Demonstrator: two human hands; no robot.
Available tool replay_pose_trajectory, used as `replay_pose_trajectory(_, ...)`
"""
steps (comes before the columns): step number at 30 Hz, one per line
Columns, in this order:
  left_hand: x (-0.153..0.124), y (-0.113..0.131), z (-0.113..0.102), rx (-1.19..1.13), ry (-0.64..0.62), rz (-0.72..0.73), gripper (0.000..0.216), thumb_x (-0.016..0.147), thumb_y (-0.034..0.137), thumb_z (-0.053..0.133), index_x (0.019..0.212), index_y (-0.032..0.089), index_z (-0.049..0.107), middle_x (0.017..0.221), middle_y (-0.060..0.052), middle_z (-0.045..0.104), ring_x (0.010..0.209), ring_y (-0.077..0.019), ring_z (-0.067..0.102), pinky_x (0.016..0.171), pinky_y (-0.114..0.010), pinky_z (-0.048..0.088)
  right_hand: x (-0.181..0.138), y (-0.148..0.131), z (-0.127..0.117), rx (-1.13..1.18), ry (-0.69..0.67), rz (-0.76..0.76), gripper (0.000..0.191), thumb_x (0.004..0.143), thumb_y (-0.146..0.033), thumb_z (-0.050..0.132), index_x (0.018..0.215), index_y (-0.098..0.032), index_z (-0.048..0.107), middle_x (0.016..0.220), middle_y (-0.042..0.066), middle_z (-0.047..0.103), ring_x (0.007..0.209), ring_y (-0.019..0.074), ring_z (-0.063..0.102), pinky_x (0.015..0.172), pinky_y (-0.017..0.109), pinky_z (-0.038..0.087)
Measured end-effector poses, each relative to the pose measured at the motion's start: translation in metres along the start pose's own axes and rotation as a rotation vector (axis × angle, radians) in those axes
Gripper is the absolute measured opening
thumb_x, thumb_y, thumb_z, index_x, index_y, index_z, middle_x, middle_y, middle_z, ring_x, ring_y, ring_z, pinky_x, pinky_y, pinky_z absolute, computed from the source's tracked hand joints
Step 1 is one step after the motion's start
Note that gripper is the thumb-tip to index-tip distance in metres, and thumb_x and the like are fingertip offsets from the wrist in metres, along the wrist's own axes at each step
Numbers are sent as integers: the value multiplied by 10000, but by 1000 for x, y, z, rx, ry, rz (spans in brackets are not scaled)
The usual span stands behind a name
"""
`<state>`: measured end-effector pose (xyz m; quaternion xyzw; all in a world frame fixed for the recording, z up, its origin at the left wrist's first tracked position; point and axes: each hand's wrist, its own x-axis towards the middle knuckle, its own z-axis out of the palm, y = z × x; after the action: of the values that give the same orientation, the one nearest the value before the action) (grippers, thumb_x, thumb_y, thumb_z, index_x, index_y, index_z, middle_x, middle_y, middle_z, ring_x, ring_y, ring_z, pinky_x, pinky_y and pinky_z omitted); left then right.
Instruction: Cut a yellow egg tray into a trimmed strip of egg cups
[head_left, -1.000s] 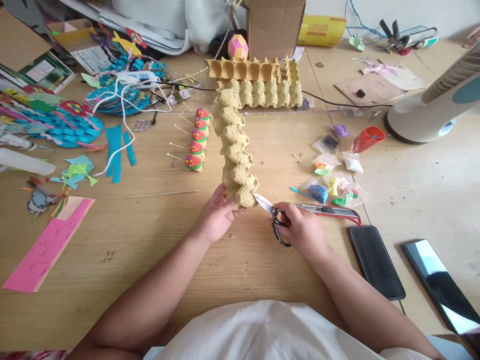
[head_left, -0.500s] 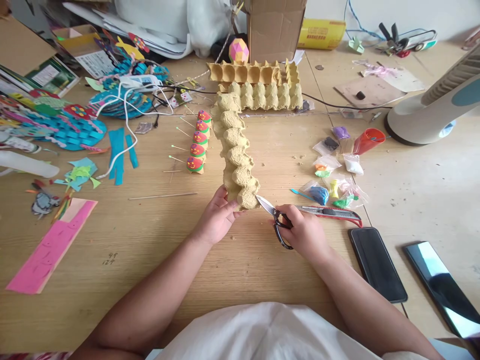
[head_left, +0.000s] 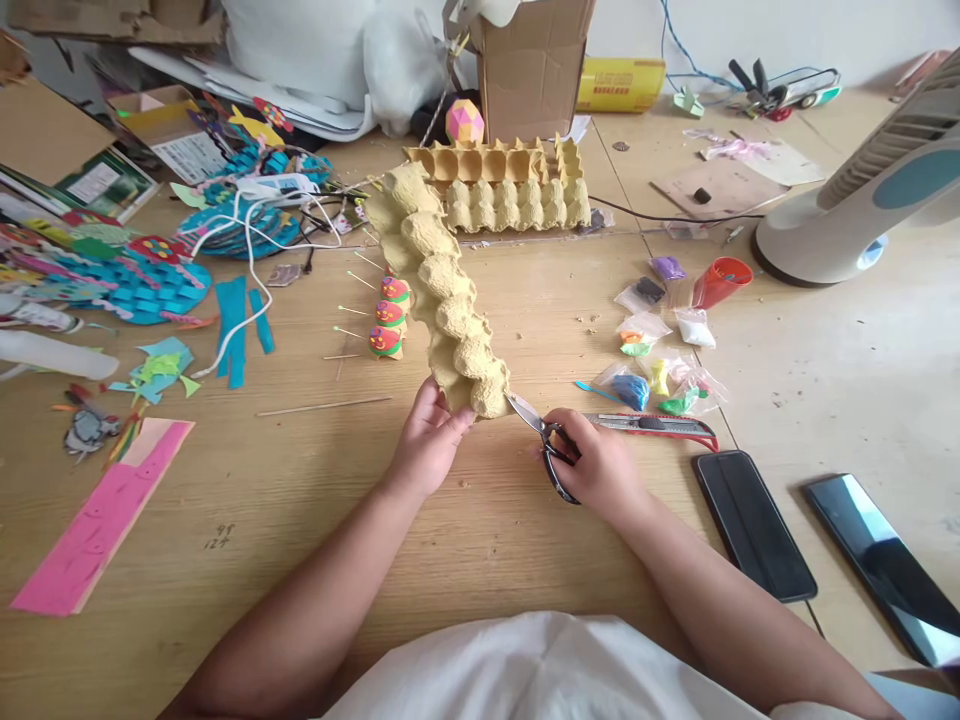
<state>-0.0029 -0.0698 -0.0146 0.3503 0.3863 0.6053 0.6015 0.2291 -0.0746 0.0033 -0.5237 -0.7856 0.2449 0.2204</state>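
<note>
My left hand grips the near end of a long tan egg carton strip, thumb on top and fingers underneath. The strip is lifted and slants away to the far left, its bumps facing up. In my right hand is a pair of scissors with black handles. The blade tips touch the strip's right edge near its closest bump. Behind the strip, partly hidden by it, stands a row of painted caterpillar pieces with red smiling faces, and thin sticks lie beside them.
More egg carton pieces lie at the back. To the right are a red utility knife, bagged coloured clay, a red cup, two phones and a white fan. A pink paper strip lies left.
The strip's far end has swung left and now covers some of the caterpillar pieces. Both hands keep their hold, and the scissors stay at the strip's right edge. The view has shifted slightly.
</note>
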Motion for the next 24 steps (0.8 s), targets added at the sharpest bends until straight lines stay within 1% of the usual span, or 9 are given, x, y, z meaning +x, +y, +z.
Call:
replay_pose_trajectory(4,-1,-3,1,65,32,47,488,824,283,802,1257,318,580,1281,-29,660,1155,-171,614,950,-295,507,-2,-3,3,-3,7,14,261,917,-430,641,1095,-240,621,668,-27,639,574,162,587,556,250,350)
replay_pose_trajectory(7,-2,-5,1,105,30,96,461,840,279,790,1243,333,573,1291,-19,645,1191,-172,603,1009,-317,483,-3,-6,4,-7,4,22,247,921,-421,636,1091,-244,612,668,-31,638,574,162,585,554,251,348)
replay_pose_trajectory(10,-3,-7,1,124,21,145,443,857,264,774,1241,341,568,1258,-8,641,1189,-164,602,1039,-325,469,-4,-8,4,-14,7,27,243,924,-420,633,1089,-244,605,674,-30,638,583,167,593,554,253,348)
replay_pose_trajectory(13,-4,-9,2,153,42,175,455,852,278,779,1245,328,554,1221,-16,652,1180,-172,610,1049,-339,475,-5,-10,5,-2,12,36,254,929,-430,628,1102,-247,598,686,-26,647,597,170,605,561,253,360)
replay_pose_trajectory(18,-7,-11,6,166,46,190,546,842,287,790,1305,335,506,1335,-40,628,1259,-190,593,1101,-369,462,-8,-12,8,12,12,38,258,946,-437,604,1119,-247,582,675,-33,639,591,168,596,568,251,367)
replay_pose_trajectory(24,-11,-8,12,192,19,223,554,873,259,758,1339,348,472,1431,-50,574,1336,-195,554,1163,-391,420,-7,-14,7,-15,14,47,229,957,-428,573,1088,-241,592,644,-27,629,582,178,592,551,256,340)
